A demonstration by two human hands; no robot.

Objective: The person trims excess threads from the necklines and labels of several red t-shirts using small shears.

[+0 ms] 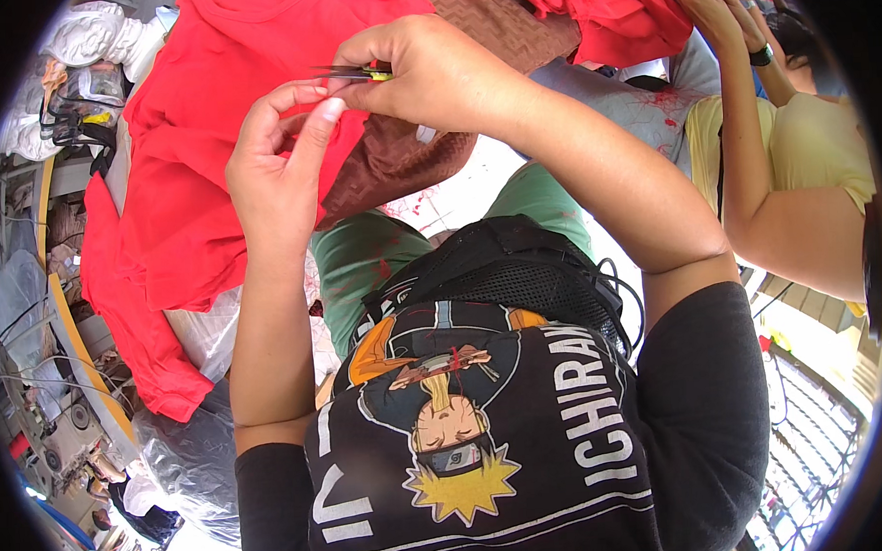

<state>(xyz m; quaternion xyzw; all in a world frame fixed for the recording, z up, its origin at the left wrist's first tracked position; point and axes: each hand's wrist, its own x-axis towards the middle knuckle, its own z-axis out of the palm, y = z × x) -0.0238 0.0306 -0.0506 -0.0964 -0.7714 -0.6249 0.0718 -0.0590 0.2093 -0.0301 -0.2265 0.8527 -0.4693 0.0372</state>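
Observation:
My right hand [429,77] is closed around small thread snips [356,72]. Their thin dark blades point left, and a bit of yellow-green handle shows by my fingers. Just below the blades, my left hand [281,150] has its thumb and fingertips drawn together in a pinch; whatever lies between them is too small to make out. The two hands meet at the fingertips. Beneath and behind them spreads a red garment [189,158], draped over brown patterned cloth [398,170] in front of my knees.
At the upper right, a co-worker's hands [719,18] are at another red garment [607,17]. Clear plastic sheeting [190,454] lies at lower left, near a cluttered wood-edged bench [84,356]. Red thread scraps [663,98] dot the grey cloth at right.

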